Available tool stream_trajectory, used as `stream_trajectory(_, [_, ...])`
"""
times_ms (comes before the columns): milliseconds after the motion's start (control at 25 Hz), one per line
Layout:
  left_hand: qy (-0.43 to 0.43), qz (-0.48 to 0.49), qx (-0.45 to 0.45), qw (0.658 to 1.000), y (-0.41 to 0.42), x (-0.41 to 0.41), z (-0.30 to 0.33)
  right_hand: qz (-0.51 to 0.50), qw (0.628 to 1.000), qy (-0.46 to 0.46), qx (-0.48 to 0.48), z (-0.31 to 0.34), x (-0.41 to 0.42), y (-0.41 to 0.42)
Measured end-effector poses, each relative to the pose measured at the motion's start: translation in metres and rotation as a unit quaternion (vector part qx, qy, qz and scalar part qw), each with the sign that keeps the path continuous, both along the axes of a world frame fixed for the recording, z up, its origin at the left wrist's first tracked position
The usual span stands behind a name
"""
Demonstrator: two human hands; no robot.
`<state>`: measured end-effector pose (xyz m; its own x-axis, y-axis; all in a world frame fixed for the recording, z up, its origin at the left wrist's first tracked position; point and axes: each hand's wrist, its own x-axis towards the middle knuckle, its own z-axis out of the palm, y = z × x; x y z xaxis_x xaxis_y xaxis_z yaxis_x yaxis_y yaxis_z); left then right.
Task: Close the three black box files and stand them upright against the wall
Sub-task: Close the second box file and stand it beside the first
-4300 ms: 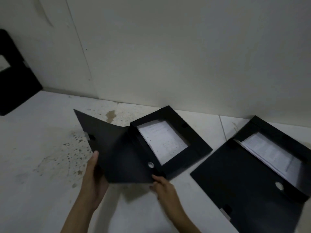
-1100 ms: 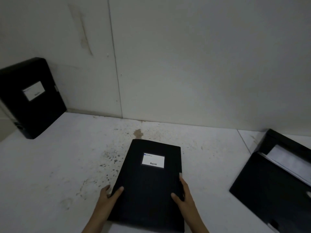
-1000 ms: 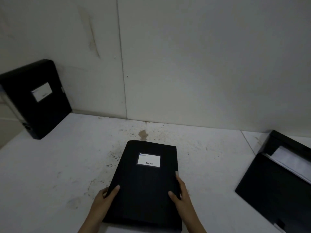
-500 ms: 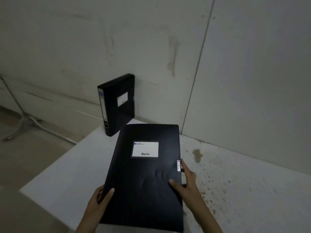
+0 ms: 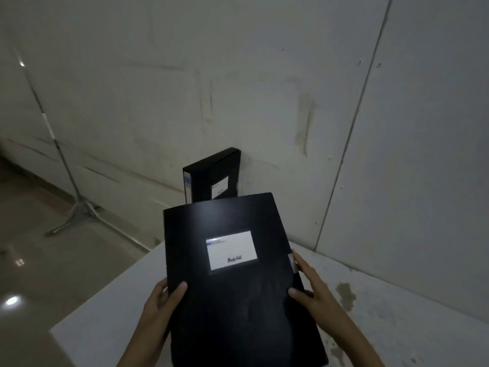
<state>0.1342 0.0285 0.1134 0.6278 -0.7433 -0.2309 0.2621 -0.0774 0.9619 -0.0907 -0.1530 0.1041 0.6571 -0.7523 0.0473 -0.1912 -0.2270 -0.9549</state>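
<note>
Both hands are gripping the closed box file (image 5: 238, 282) above the table (image 5: 397, 327) — left hand (image 5: 158, 300) and right hand (image 5: 312, 287) each clamping a long edge. Advisable: tip it vertical beside the standing file (image 5: 211, 178) — flush against the wall (image 5: 291, 88).

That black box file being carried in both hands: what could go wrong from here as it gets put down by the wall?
The held box file is gripped only at its side edges by the left hand and right hand, so it might slip. It hides the foot of the upright box file at the wall, so setting it down could knock that one over. The table edge is close on the left; a file placed too far that way may fall off.
</note>
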Motion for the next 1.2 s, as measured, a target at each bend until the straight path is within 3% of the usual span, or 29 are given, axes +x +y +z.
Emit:
stream_trajectory(200, [0.018, 0.025, -0.065, 0.997, -0.019, 0.021, 0.004, -0.012, 1.000, 0.018, 0.000, -0.012, 0.011, 0.001])
stream_trajectory(400, [0.026, 0.035, -0.070, 0.997, -0.044, 0.049, -0.004, -0.059, 0.998, 0.011, 0.021, -0.018, 0.043, 0.003])
stream_trajectory(600, [-0.014, 0.055, -0.095, 0.994, -0.066, 0.084, -0.001, -0.073, 0.994, 0.060, 0.061, -0.011, 0.100, -0.004])
stream_trajectory(880, [-0.121, 0.119, -0.097, 0.981, -0.101, 0.108, -0.013, -0.012, 0.995, 0.022, -0.098, 0.043, 0.226, 0.000])
stream_trajectory(1120, [-0.077, 0.096, -0.148, 0.981, -0.130, 0.126, -0.022, 0.060, 0.984, 0.043, -0.165, 0.060, 0.281, 0.001])
stream_trajectory(1200, [-0.122, 0.062, -0.131, 0.982, -0.139, 0.133, -0.030, 0.039, 0.982, 0.056, -0.176, 0.054, 0.288, -0.005])
